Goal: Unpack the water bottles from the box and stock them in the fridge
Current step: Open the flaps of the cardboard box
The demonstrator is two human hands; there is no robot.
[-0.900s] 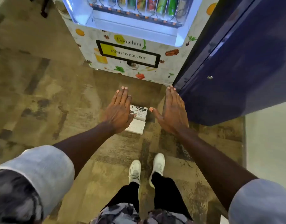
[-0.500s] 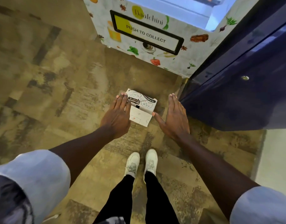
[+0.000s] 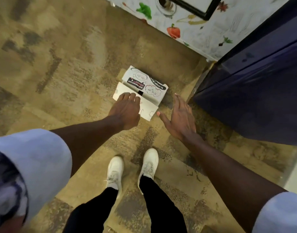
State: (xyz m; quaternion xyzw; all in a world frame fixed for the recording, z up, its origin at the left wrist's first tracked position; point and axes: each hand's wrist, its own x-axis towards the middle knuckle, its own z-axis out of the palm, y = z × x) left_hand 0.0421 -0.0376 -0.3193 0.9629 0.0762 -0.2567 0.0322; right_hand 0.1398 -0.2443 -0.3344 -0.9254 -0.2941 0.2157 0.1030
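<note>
A white cardboard box [image 3: 145, 84] with black cartoon print lies on the patterned floor in front of the fridge [image 3: 194, 26]. One flap on its near side is folded out flat. My left hand [image 3: 126, 110] hovers over that flap, fingers bent downward over it; whether it touches is unclear. My right hand [image 3: 179, 118] is held flat with straight fingers just right of the box, apart from it. No water bottles are visible.
The fridge's base, decorated with vegetable pictures, fills the top right. Its dark blue open door [image 3: 255, 91] stands close on the right, near my right hand. My white shoes [image 3: 132, 167] stand just behind the box. Brown carpet floor [image 3: 52, 73] spreads to the left.
My view has tilted down and closer to the floor. Both hands have lowered toward the box. The left hand's fingers now curl over the near flap.
</note>
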